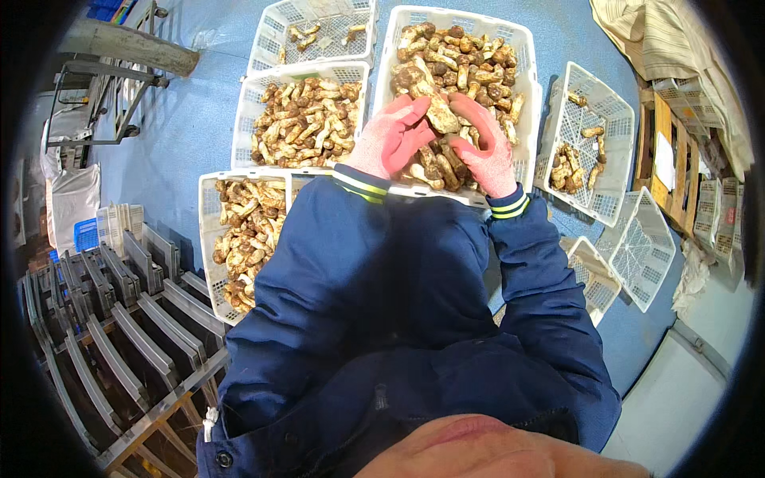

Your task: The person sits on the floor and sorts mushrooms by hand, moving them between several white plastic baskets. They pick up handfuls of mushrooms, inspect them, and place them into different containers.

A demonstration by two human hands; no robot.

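Note:
A large matsutake-like mushroom (pixel 441 113) with a brown cap and thick pale stem is held between my two hands, over a white perforated plastic crate (pixel 526 54). My left hand (pixel 391 134), in a pink glove, has its fingertips against the left side of the stem. Across from it, my right hand (pixel 490 146), gloved alike, curls its fingers and thumb around the right side near the stem's base. Beneath both hands, brown-capped mushrooms (pixel 463 66) fill much of the crate. The fingers partly hide those lying nearest me.
Mushrooms fill a left crate (pixel 242 119) and a nearer crate (pixel 209 239). A far-left crate (pixel 266 39) and right crate (pixel 615 137) hold few. More crates (pixel 642 257) lie at right, near a wooden pallet (pixel 663 149). Metal racking (pixel 131 334) stands at lower left.

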